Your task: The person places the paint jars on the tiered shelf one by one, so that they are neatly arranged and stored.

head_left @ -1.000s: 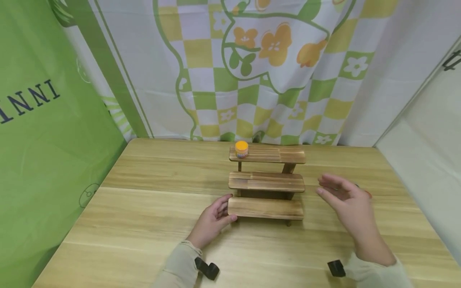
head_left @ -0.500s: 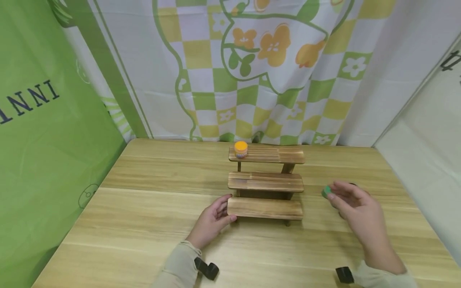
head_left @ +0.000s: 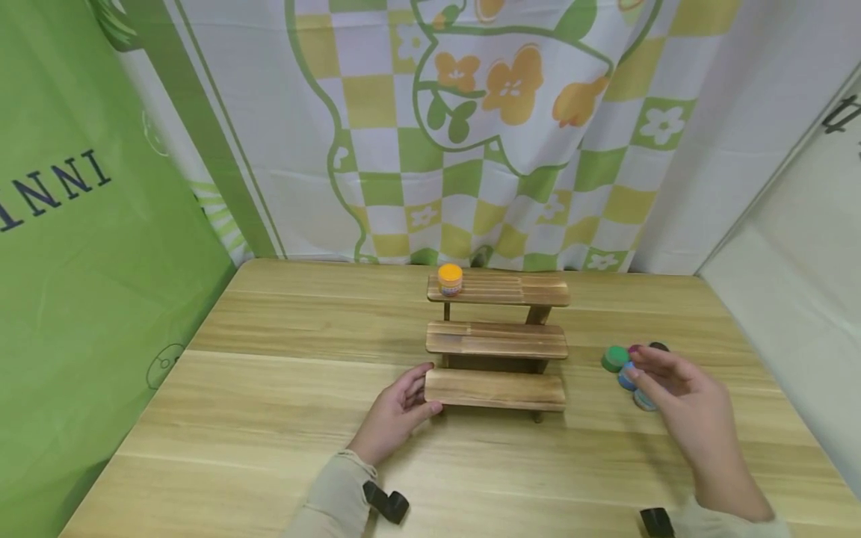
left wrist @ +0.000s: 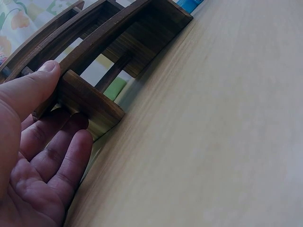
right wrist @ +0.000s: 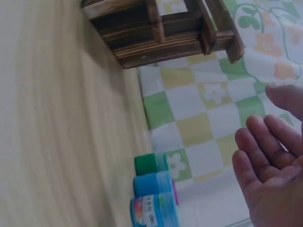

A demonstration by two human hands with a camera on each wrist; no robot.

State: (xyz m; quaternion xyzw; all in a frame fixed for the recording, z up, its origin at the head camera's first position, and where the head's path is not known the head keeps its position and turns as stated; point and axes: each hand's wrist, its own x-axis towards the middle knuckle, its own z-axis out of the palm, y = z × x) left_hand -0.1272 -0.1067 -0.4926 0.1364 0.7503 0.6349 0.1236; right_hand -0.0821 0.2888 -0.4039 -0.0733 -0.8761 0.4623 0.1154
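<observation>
A three-step wooden shelf [head_left: 498, 388] stands on the table. My left hand [head_left: 395, 422] grips the left end of its lowest step, thumb in front and fingers behind; in the left wrist view the thumb [left wrist: 40, 85] lies along the wood with the fingers [left wrist: 57, 156] below. On the top step's left end sits a small orange-lidded jar [head_left: 450, 279]. My right hand [head_left: 699, 418] hovers with relaxed fingers over a group of small jars, holding nothing. A green jar [head_left: 615, 359] and a blue jar [head_left: 627, 376] show beside its fingertips, and a labelled jar [right wrist: 151, 210] in the right wrist view.
Magenta [head_left: 634, 349] and black [head_left: 659, 347] jar tops peek out behind the right hand. Beyond the table [head_left: 303, 314] hangs a checked flower curtain [head_left: 484, 187]. A green cloth [head_left: 101, 299] borders the left side, a white one [head_left: 800, 246] the right.
The right hand has moved right, away from the shelf, and drawn back toward the person, uncovering the green, blue and other jars. The left hand stays on the lowest step.
</observation>
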